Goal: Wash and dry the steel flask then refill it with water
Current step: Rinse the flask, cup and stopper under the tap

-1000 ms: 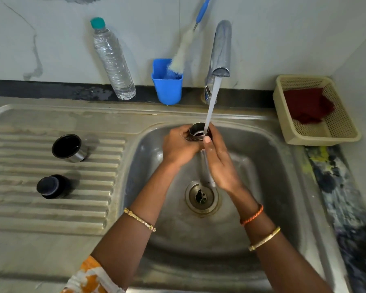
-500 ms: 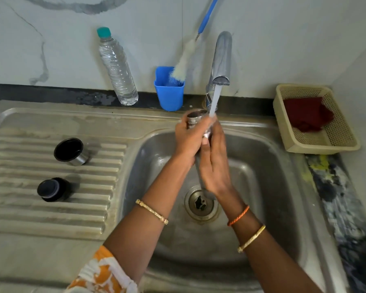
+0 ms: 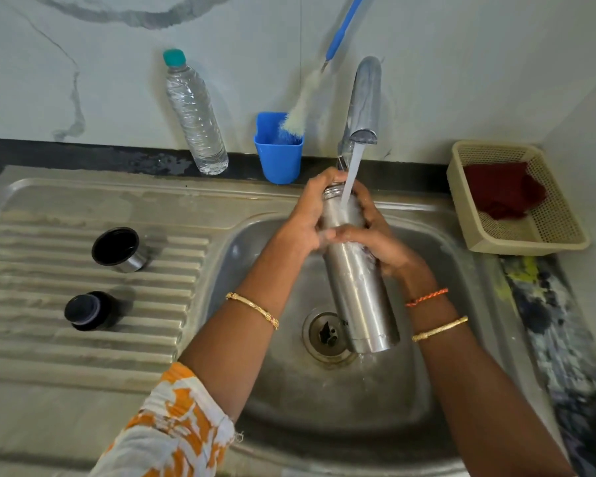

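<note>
Nearest the camera, a sleeve [image 3: 172, 425] patterned orange and white covers the left upper arm, above the front rim of the steel sink [image 3: 324, 407]. Over the basin, just right of the drain [image 3: 326, 333], hangs the steel flask [image 3: 358, 290] — tilted, base low and toward the viewer, open threaded mouth up under the tap. The left hand [image 3: 303, 218] has its grip curled round the flask's neck, fingers reaching over the rim. The right hand [image 3: 379, 242] wraps the upper body from the other side, thumb lying across the front. Both wrists carry bangles. A stream of water [image 3: 351, 177] runs from the tap [image 3: 363, 101] onto the flask's shoulder beside the mouth.

On the ribbed drainboard to the left sit a dark stopper [image 3: 90, 311] and, farther back, a steel cap [image 3: 117, 249] lying open side up — well apart from the flask. At the right, on the desk, a beige basket [image 3: 530, 235] holds a red cloth [image 3: 503, 191]. Against the wall stand a clear plastic bottle [image 3: 197, 115] and a blue cup [image 3: 279, 156] holding a bottle brush [image 3: 303, 105].
</note>
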The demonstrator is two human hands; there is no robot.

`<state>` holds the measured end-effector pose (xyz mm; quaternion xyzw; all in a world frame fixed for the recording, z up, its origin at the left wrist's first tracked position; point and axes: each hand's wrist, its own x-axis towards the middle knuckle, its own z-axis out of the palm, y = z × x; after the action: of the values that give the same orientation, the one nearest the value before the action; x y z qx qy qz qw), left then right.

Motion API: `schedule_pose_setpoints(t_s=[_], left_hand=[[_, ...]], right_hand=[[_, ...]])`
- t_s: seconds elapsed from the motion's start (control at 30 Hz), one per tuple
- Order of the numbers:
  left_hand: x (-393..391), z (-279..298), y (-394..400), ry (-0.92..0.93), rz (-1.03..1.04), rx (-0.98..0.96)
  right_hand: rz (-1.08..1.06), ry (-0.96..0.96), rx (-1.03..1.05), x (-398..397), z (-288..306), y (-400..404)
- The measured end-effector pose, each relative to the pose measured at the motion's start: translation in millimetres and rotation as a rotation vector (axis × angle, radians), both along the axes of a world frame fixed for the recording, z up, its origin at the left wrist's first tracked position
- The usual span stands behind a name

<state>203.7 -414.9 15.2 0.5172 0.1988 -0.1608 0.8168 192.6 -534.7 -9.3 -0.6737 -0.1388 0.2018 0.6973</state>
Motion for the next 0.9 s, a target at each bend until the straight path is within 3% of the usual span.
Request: schedule_pose_setpoints(t_s=[0.1, 0.23, 0.27, 0.37, 0.53, 0.67, 0.7, 0.8, 0.83, 0.9], left_hand=[[1.7, -1.7, -2.0, -0.004, 0.01, 0.023], [8.0, -1.7, 2.8, -0.012, 0.054, 0.099], [9.6, -0.8, 3.2, -0.018, 0.041, 0.125], [9.7, 5.2, 2.2, -0.017, -0.01, 0.16], [11.3, 4.7, 13.1, -0.088, 0.004, 0.018], [6.2, 4.6, 16.3, -0.1, 0.079, -0.014], [3.9, 6.9, 12.8, -0.064, 0.064, 0.056], [1.1, 13.7, 0.0, 0.037, 0.053, 0.241], [1.7, 14.8, -2.1, 0.038, 0.076, 0.25], [4.3, 19.1, -0.9, 0.048, 0.087, 0.228]], right_hand=[[-0.08, 0.003, -0.068, -9.0, 5.1, 5.5], [-0.007, -0.567, -0.915, -51.4, 10.4, 16.9], [-0.021, -0.605, -1.002, -58.4, 10.6, 18.2], [-0.024, -0.528, -0.85, -45.6, 11.9, 12.2], [-0.007, -0.39, -0.498, -14.4, 11.8, 7.4], [-0.073, -0.128, -0.236, -8.6, 11.8, 15.4], [-0.107, -0.159, -0.315, -10.4, 14.1, 20.0], [-0.249, -0.433, -1.009, -23.6, 14.9, 39.7], [-0.292, -0.488, -1.104, -29.9, 14.2, 44.4], [-0.283, -0.527, -1.085, -39.4, 12.4, 49.8]])
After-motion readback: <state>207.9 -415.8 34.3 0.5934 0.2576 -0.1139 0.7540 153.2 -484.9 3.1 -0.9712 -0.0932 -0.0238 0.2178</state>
